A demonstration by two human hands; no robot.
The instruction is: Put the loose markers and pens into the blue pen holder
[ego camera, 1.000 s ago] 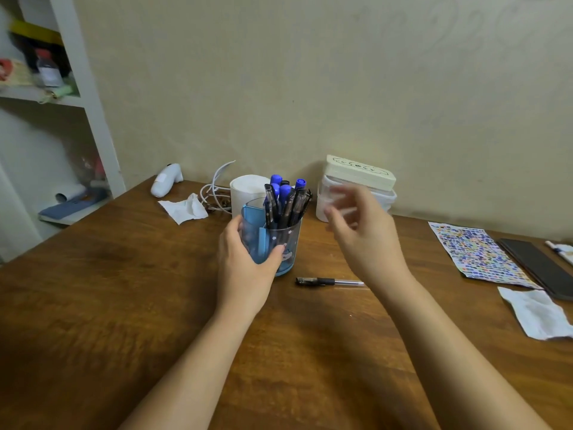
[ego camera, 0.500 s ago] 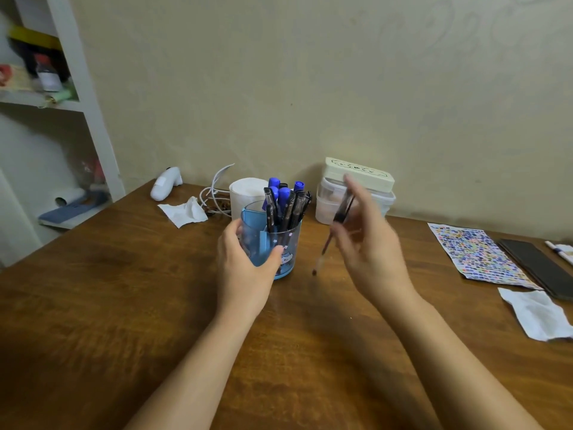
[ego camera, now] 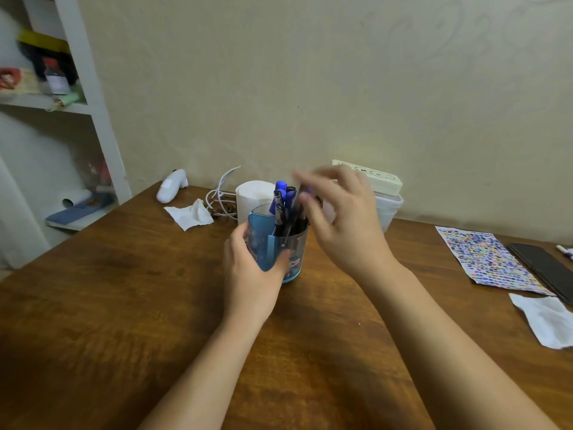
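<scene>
The black pen with the clear barrel that lay flat on the brown wooden counter (ego camera: 130,305) a second ago, just right of the holder, is gone from that spot; half a second ago it hung tilted in the right hand, and now it stands among the others in the translucent blue plastic pen holder (ego camera: 273,243). The right hand (ego camera: 344,225) hovers at the holder's upper right rim, fingers blurred by motion and curled near the tops of the pens; whether it still pinches the black pen (ego camera: 294,212) or has let go I cannot tell. The left hand (ego camera: 251,274) has not shifted: it stays wrapped around the near left wall of the holder, clenched on it to steady it upright.

The holder sits mid-counter, in front of a white cylindrical cup (ego camera: 252,197) and a white lidded plastic box (ego camera: 384,193). Its right compartment bristles with blue-capped markers (ego camera: 280,189) and dark pens; the left compartment looks empty.

With that pen in, the counter around the holder shows no loose pens. One white marker with a blue tip (ego camera: 564,251) lies at the far right edge, beyond the multicoloured dotted paper sheet (ego camera: 483,259) and a dark flat slab (ego camera: 545,268). My judgement: the task is nearly done, that marker being the likely remaining piece.
</scene>
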